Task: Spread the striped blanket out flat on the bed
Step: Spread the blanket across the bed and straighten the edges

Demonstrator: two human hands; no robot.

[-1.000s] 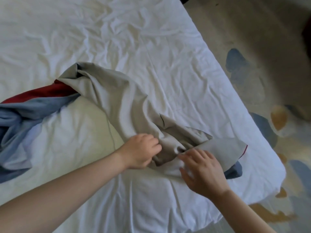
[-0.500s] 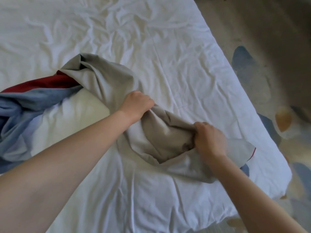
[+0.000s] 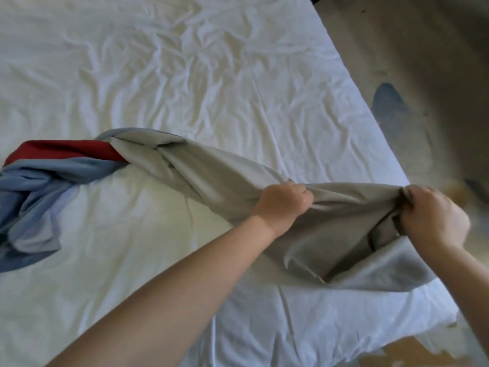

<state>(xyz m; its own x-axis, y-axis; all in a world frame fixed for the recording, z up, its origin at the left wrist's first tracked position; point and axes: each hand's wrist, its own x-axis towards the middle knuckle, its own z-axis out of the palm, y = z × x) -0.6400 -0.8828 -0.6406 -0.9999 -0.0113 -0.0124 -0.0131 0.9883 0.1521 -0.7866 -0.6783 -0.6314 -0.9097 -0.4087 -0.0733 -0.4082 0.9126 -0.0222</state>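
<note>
White bed (image 3: 185,75), striped blanket (image 3: 211,176) stretched between hands (image 3: 283,205) (image 3: 434,215)

L forearm (image 3: 172,287) & R forearm (image 3: 473,287) bare; left hand (image 3: 283,205), right hand (image 3: 434,215) bare too

— Where on the bed (image 3: 185,75) for the blanket (image 3: 211,181)?
— Across the near half, left to right. Bunched at the far left, stretched out towards the bed's right side.
— And the left hand (image 3: 283,205)?
— Gripping the blanket midway along, left of the right hand (image 3: 434,215).
— The right hand, then?
— Gripping the blanket's right end, near the bed's right edge. Below it, a fold hanging down onto the bed.
— Beyond that edge?
— Floor (image 3: 423,49), off to the right.
</note>
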